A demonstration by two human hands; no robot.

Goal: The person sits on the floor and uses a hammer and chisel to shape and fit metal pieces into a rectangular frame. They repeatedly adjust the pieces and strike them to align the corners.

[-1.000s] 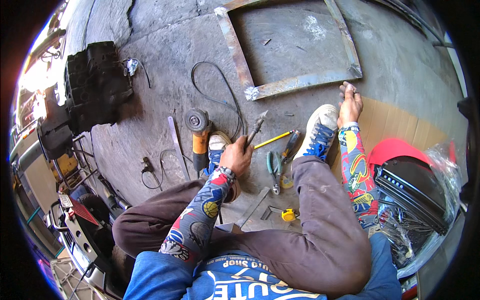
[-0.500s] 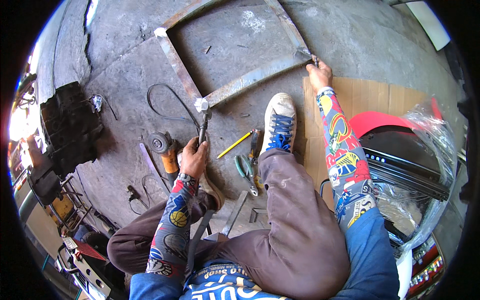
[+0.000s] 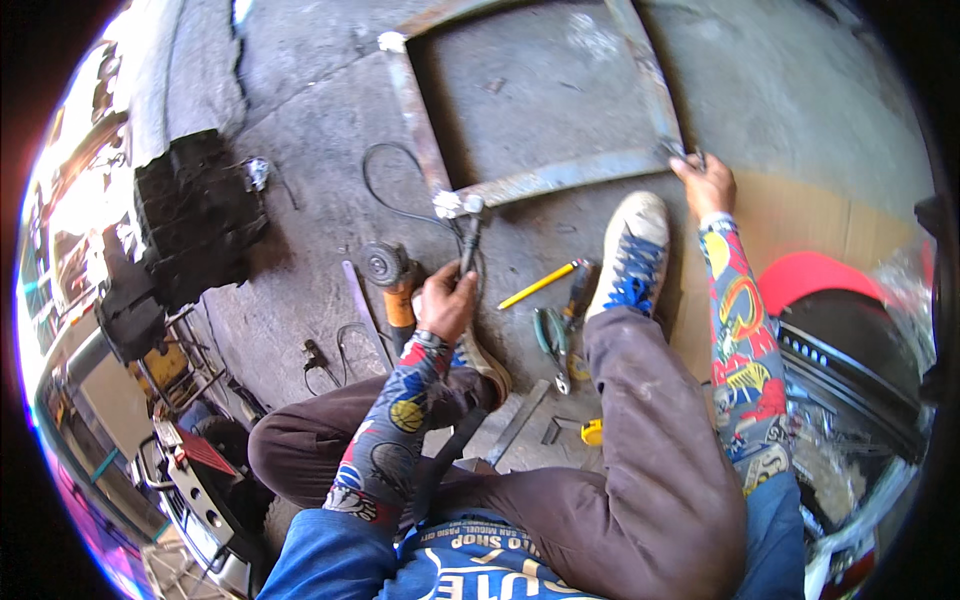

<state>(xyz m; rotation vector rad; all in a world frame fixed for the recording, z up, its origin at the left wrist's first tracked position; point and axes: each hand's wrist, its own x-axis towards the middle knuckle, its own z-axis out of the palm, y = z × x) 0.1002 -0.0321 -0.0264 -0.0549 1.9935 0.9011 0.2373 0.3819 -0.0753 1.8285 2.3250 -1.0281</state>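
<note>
- Left of centre, the grinder [image 3: 399,302] lies disc-up beside the foot, seemingly parked within reach; its lower end is hidden.
- At centre, the left hand [image 3: 446,302] is closed round the hammer [image 3: 471,243], head at the frame's lower-left corner, perhaps for control; contact is unclear.
- Upper centre, the frame [image 3: 565,179] lies on the floor, its top cut off.
- Right of centre, the right hand [image 3: 708,187] is at its lower-right corner, perhaps steadying it; I cannot tell whether it grips.
</note>
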